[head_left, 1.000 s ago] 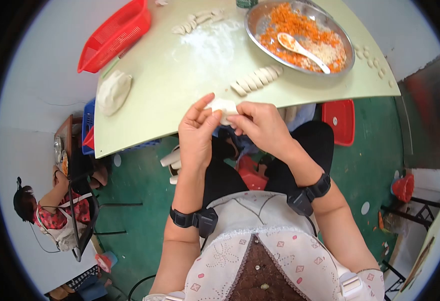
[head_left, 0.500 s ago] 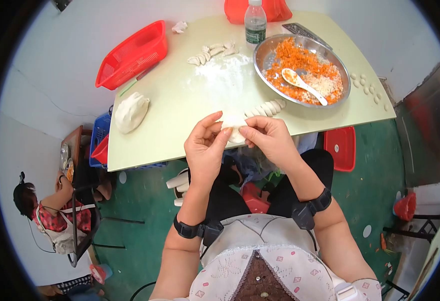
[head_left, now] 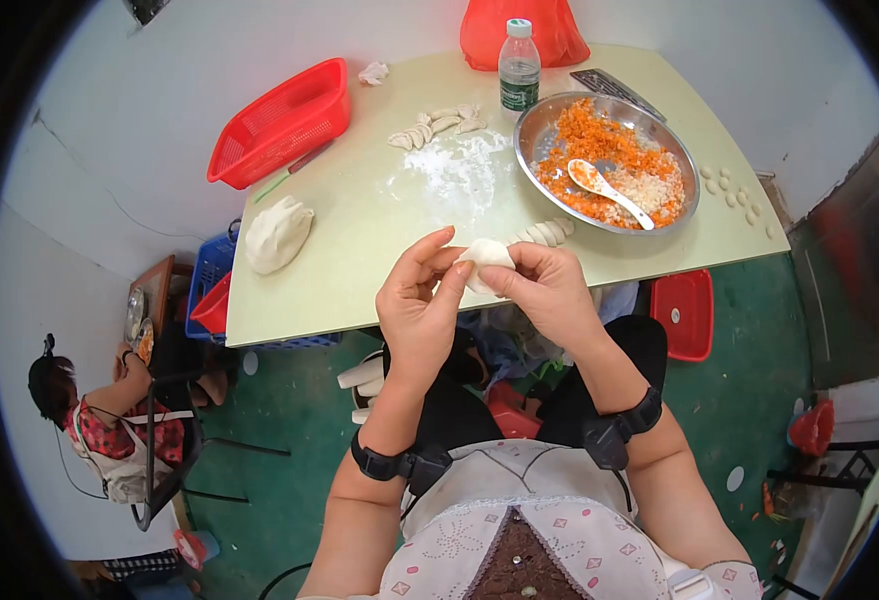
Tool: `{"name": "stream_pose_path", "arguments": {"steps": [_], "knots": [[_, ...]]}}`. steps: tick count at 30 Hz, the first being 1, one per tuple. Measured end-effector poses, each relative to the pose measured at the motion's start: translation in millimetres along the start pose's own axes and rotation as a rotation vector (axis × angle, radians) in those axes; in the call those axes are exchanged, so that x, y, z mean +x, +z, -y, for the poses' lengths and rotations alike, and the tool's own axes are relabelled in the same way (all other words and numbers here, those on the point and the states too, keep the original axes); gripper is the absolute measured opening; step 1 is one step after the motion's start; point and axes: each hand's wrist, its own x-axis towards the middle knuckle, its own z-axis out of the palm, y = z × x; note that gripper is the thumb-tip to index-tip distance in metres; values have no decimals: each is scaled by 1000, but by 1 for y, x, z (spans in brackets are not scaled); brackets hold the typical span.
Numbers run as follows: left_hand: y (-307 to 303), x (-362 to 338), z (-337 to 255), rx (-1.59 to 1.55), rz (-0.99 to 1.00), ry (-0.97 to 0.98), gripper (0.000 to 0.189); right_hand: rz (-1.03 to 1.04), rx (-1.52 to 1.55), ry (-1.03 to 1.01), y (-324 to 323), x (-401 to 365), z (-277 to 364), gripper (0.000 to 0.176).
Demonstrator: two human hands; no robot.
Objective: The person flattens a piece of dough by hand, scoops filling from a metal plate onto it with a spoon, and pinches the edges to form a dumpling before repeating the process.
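A small flat round of white dough [head_left: 487, 262] is pinched between both hands just over the table's near edge. My left hand [head_left: 422, 295] holds its left side between thumb and fingers, and my right hand [head_left: 547, 287] grips the right side. Behind my right hand lies a row of dough pieces [head_left: 544, 233]. Folded dumplings [head_left: 439, 124] rest beyond a patch of flour [head_left: 456, 170]. A steel bowl [head_left: 694, 185] of orange and pale chopped filling [head_left: 609, 140] stands to the right with a white spoon [head_left: 599, 185] in it.
On the table [head_left: 359, 230] are a large dough lump [head_left: 278, 235], a red basket [head_left: 284, 120], a knife [head_left: 294, 170], a water bottle [head_left: 519, 72], a red bag [head_left: 524, 30], a grater [head_left: 614, 88] and small dough balls [head_left: 737, 195]. Another person [head_left: 124, 420] sits at the far left.
The dough round is turned and shows more of its flat face between my fingers. The table and its things appear slightly lower in the view.
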Motion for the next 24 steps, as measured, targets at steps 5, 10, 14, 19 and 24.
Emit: {"name": "stream_pose_path", "arguments": {"steps": [5,10,14,19,24], "knots": [[-7,1,0,8,-9,-10,34,-30,93,15,-3,-4,11,18],[-8,2,-1,-82,56,-42,34,-53,158,-39,-7,-1,12,16],[-4,2,7,-241,91,-161,37,-71,85,-74,-6,-1,14,17],[-5,1,3,-153,105,-150,40,-98,56,-69,-8,-1,10,17],[-4,4,1,-125,89,-118,38,-12,245,24,-9,0,9,21]]}}
